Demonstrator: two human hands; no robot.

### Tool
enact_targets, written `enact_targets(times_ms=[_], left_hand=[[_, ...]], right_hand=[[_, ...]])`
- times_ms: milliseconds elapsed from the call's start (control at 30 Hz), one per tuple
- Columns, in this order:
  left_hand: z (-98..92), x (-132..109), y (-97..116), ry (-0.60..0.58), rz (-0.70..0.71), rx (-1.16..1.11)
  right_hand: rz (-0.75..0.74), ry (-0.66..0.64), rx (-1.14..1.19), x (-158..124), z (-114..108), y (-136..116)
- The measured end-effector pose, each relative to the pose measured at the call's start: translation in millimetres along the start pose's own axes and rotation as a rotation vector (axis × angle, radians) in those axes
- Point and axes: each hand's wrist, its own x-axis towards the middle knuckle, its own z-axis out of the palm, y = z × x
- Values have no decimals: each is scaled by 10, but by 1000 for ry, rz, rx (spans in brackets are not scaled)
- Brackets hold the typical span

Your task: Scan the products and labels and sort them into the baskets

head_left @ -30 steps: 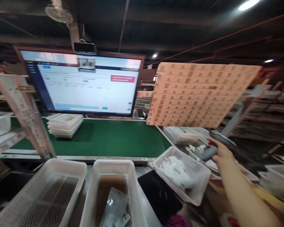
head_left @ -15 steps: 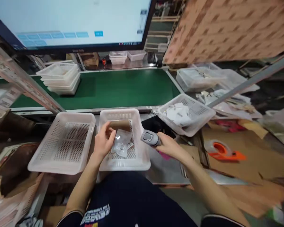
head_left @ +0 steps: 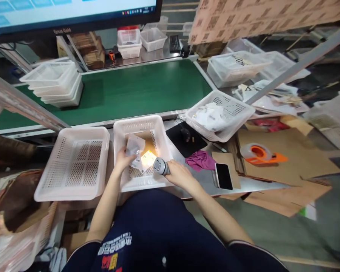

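My left hand (head_left: 122, 160) is closed on the edge of a clear plastic bag (head_left: 135, 145), tilted up inside a white perforated basket (head_left: 166, 149). In my right hand (head_left: 178, 173) is a grey barcode scanner (head_left: 160, 166), its head over the basket's right front part. Its bright light falls on a pale label (head_left: 148, 159) in the basket, beside the bag. Brown cardboard lies at the basket's far end. What the bag contains is too unclear to name.
Left stands another white basket (head_left: 82, 162); behind runs a green conveyor (head_left: 141, 90) with stacked baskets (head_left: 56, 83). On the right are a mouse pad (head_left: 174, 138), purple cloth (head_left: 201, 160), phone (head_left: 224, 176), tilted basket (head_left: 235, 109) and tape dispenser (head_left: 262, 154). A monitor (head_left: 73, 22) hangs above.
My left hand has taken hold of the plastic bag and raised its edge. The scanner has moved left and closer over the basket, and its light now shines on the label. The view has shifted.
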Motion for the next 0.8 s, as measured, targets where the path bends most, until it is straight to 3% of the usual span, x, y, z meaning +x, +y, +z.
enact_targets(times_ms=[100, 233, 333, 500, 667, 800], left_hand=[[-96, -88, -59, 45, 72, -168], [-49, -260, -100, 52, 73, -410], [-16, -337, -94, 66, 110, -504], [-54, -419, 10, 50, 190, -469], [-85, -489, 161, 34, 224, -366], [-43, -528, 104, 36, 200, -246]], right_hand=[[-3, 1, 3, 10, -11, -29], [-42, 18, 38, -86, -45, -62], [-156, 45, 168, -226, -75, -118], [-325, 112, 370, -419, -99, -228], [-307, 98, 292, -559, -137, -239], [-319, 101, 368, -714, -206, -136]])
